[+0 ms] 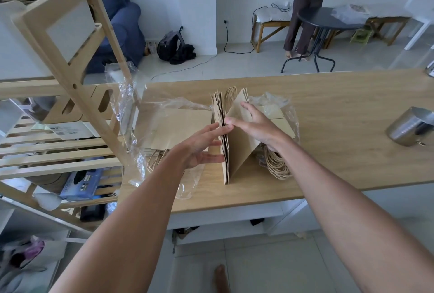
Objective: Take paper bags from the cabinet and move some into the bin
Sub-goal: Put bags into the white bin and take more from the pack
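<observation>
A stack of flat brown paper bags (239, 147) stands on edge in the middle of the wooden table (340, 114). My left hand (202, 144) presses its fingers against the stack's left face. My right hand (256, 123) pinches the outer bags and fans them to the right. More flat bags (180, 126) lie left of the stack, partly under clear plastic wrap (131, 109). Twisted paper handles (276, 166) spill out under my right wrist. No bin is identifiable.
A light wooden slatted shelf unit (70, 62) stands at the left, holding boxes and bags. A metal cup (408, 128) lies at the table's right edge. Beyond the table, a person stands by a round black table (328, 20); a blue sofa (119, 25) is far left.
</observation>
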Available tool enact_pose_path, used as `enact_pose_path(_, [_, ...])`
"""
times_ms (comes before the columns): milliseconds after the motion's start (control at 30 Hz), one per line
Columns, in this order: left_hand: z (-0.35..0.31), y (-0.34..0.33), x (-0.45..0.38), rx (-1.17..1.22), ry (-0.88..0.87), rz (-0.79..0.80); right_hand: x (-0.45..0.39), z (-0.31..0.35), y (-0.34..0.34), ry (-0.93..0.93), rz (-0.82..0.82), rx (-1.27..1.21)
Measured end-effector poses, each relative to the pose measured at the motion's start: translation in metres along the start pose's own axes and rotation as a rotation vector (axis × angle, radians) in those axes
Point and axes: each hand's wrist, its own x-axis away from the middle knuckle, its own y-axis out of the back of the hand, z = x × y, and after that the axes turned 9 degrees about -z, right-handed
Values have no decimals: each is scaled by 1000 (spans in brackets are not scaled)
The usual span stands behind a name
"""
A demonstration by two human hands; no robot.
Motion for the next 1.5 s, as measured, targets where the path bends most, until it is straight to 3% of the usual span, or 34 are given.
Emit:
enact_pose_path(133, [1,-1,-1,1,0,-14,0,1,2,-1,-19,-4])
enact_pose_path(300, [0,0,-3,3,4,-21,2,5,2,129,-28,46])
enact_pose_path(467, [0,-1,-3,-8,-6,-4,1,11,-6,109,42,71])
enact_pose_path(1000, [4,5,-7,-41,40,31,-2,7,0,-21,3,10])
enact_pose_path(1200, [5,-3,-13,-102,4,48,-1,16,-11,27,21,74])
enact_pose_path(1333, [16,-14,-18,-302,-1,47,-13,28,-11,27,-94,291])
enact_pose_path(1500, [39,-7,-25,-213,9,-38,-15,18,10,-133,-225,308])
